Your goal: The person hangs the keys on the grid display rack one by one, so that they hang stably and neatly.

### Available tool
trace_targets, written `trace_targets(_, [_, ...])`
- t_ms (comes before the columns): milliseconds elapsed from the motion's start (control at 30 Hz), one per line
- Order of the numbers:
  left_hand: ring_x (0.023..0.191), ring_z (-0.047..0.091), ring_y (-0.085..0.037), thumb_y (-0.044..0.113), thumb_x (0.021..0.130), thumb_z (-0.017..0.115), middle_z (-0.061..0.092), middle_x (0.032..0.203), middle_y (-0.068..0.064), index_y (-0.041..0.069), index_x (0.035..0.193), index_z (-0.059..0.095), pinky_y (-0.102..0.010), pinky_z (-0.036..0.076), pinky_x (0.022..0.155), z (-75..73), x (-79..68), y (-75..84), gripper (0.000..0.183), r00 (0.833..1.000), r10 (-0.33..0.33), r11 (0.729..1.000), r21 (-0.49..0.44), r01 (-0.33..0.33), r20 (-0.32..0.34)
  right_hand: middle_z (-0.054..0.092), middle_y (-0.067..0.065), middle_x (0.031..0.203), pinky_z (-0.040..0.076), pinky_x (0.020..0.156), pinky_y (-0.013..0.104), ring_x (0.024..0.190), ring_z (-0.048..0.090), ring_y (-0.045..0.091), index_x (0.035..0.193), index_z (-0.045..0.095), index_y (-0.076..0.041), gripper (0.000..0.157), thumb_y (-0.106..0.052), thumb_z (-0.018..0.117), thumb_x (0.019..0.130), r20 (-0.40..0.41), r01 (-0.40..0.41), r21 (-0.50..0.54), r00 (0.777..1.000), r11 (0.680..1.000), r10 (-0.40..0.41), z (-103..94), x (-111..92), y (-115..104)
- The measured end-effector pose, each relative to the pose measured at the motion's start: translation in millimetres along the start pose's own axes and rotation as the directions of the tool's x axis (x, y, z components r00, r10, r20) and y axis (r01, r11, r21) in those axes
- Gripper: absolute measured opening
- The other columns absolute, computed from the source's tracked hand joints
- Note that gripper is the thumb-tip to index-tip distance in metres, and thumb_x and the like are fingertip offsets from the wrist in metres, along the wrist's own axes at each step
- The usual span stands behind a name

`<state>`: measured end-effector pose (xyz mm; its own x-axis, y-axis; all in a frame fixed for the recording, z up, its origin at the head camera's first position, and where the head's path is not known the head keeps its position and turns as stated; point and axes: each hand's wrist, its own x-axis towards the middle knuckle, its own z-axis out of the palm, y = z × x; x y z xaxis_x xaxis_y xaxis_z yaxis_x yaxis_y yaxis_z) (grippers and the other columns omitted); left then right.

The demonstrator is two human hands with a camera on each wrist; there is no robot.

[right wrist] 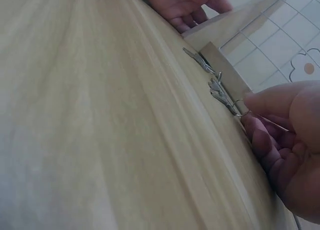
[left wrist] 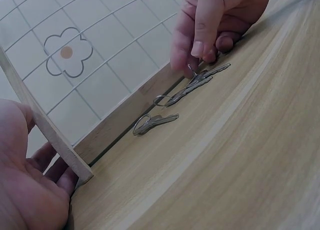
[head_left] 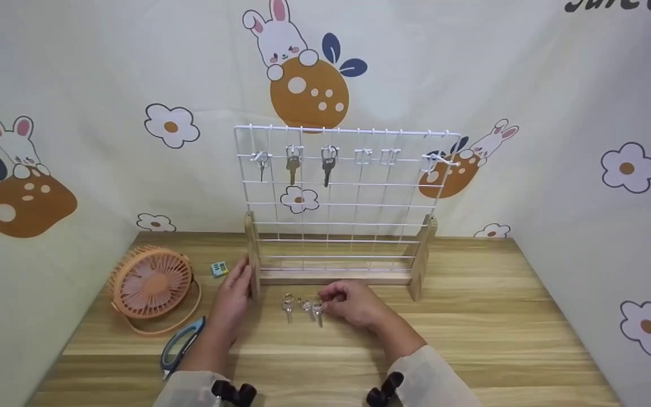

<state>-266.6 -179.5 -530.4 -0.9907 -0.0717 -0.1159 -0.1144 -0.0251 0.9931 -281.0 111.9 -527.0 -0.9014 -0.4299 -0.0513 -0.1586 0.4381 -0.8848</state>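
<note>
Because the wire rack [head_left: 337, 277] stood free near the back edge of the bench [head_left: 500, 322], the left hand [head_left: 233, 295] was presumably set against its left leg [head_left: 252, 249] to steady it. Three ringed keys [head_left: 293, 168] hung from the rack's upper left, up where each could be singled out. Two loose keys [head_left: 288, 312] lay on the bench in front of the rack, between the hands, likely for easy reach.

The right hand [head_left: 356, 304] was nearly closed: thumb and forefinger pinched the ring [right wrist: 242, 115] of another key [head_left: 317, 311], low over the bench beside the loose pair. Whether its blade touched the wood was unclear. The left hand's fingers rested loosely bent along the leg's outer side.
</note>
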Motion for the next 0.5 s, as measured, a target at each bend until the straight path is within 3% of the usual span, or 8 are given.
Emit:
trace_targets(167, [0.165, 0.025, -0.039, 0.044, 0.116, 0.042, 0.023, 0.179, -0.015, 0.025, 0.172, 0.027, -0.054, 0.023, 0.136, -0.6, -1.1, 0.6, 0.061, 1.000, -0.019, 1.000, 0.019, 0.019, -0.006, 0.080, 0.002, 0.106, 0.054, 0.081, 0.021, 0.092, 0.065, 0.009, 0.113, 0.082, -0.011, 0.017, -0.014, 0.078, 0.097, -0.020, -0.003, -0.114, 1.000, 0.993, 0.000, 1.9, 0.3, -0.8])
trace_targets(333, [0.165, 0.025, -0.039, 0.046, 0.116, 0.042, 0.024, 0.179, -0.016, 0.023, 0.172, 0.026, -0.053, 0.022, 0.137, -1.4, -1.5, 1.3, 0.063, 1.000, -0.028, 0.999, 0.026, 0.028, -0.008, 0.080, -0.001, 0.097, 0.057, 0.083, 0.027, 0.088, 0.065, 0.007, 0.100, 0.083, -0.014, 0.007, -0.014, 0.077, 0.097, -0.053, 0.013, -0.214, 0.998, 0.977, -0.024, 5.4, 1.6, -1.1])
trace_targets(500, [0.165, 0.025, -0.038, 0.050, 0.115, 0.042, 0.023, 0.179, -0.013, 0.025, 0.172, 0.026, -0.053, 0.022, 0.137, -2.1, -1.0, 1.1, 0.064, 0.999, -0.031, 0.997, 0.065, 0.031, -0.015, 0.081, -0.003, 0.098, 0.057, 0.086, 0.028, 0.091, 0.066, 0.007, 0.096, 0.083, -0.017, 0.007, -0.019, 0.077, 0.099, -0.083, 0.012, -0.200, 0.996, 0.980, -0.029, 4.2, 1.5, -0.2])
